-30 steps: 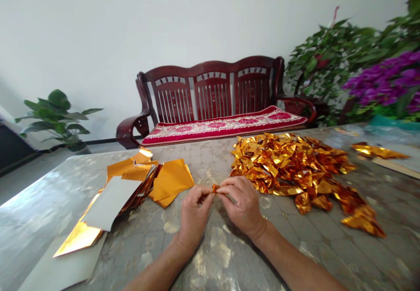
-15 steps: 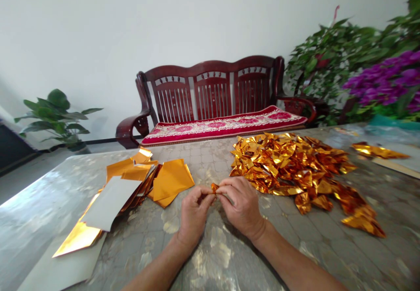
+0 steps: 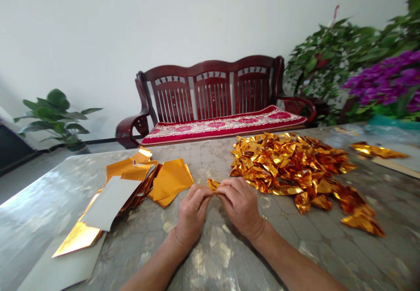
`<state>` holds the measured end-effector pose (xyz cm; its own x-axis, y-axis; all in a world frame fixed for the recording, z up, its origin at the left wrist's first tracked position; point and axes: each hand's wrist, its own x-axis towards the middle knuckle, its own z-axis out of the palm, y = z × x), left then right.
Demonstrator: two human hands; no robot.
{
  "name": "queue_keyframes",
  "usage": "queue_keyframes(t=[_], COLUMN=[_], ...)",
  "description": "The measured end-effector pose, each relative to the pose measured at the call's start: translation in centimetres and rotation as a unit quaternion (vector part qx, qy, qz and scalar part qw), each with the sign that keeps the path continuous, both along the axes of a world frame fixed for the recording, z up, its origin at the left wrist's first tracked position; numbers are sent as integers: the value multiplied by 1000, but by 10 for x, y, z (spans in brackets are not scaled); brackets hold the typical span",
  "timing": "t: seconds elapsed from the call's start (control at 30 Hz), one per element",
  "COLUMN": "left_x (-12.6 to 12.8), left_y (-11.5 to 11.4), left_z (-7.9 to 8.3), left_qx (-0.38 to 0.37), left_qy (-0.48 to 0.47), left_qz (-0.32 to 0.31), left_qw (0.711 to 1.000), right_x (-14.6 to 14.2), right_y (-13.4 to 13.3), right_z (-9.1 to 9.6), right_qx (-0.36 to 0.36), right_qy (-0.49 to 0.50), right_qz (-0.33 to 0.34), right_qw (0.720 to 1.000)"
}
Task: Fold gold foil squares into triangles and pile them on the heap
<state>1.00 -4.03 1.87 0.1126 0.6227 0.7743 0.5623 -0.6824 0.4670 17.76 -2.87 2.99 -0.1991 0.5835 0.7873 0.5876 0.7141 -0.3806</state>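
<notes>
Between my hands is a small folded piece of gold foil paper [image 3: 213,185], partly hidden by my fingers. My left hand [image 3: 194,208] pinches its near left side between thumb and fingers. On the other side, my right hand [image 3: 240,205] grips it with thumb and fingertips pressed together. To the right lies a large heap of folded gold foil pieces [image 3: 288,162], some spilling toward the near right. Flat gold foil sheets [image 3: 172,179] are stacked loosely on the left, with a grey-white sheet [image 3: 111,202] over part of them.
The patterned grey table [image 3: 210,256] carries everything. Another pale sheet [image 3: 65,264] lies at the near left. Clear plastic and a board [image 3: 397,167] with a foil piece are at far right. Beyond stand a wooden bench [image 3: 213,94], a potted plant [image 3: 62,116] and purple flowers [image 3: 387,78].
The foil piece has turned and more of it shows above my fingers. My left hand has shifted slightly left; my right hand has barely moved.
</notes>
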Motion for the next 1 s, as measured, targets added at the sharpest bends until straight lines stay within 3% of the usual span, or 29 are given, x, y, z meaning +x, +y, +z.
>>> queue_keyframes(t=[0.07,0.13,0.27,0.33,0.4,0.53,0.7,0.87,1.0], left_x=[-4,-8,-15,-16,-16,-13,0,14,20], left_y=[1,1,0,-1,-2,-1,2,3,3], left_z=[-1,-2,0,1,2,0,-3,-1,-2], left_qx=[25,52,112,127,129,92,-114,-304,-366], left_qy=[18,44,124,152,164,146,17,-107,-205], left_qz=[14,23,29,16,1,8,62,47,18], left_qw=[999,997,986,980,978,985,991,945,908], right_x=[-2,-6,-16,-21,-24,-26,-24,-23,-24], right_y=[0,-1,-4,-5,-6,-6,-2,2,3], right_z=[-4,-6,-5,-2,0,1,-4,-7,-8], right_qx=[-81,-205,-424,-459,-459,-441,-416,-396,-385], right_qy=[67,155,344,406,441,472,472,447,426], right_qz=[0,19,116,149,161,136,78,49,35], right_qw=[994,966,830,776,754,751,773,801,818])
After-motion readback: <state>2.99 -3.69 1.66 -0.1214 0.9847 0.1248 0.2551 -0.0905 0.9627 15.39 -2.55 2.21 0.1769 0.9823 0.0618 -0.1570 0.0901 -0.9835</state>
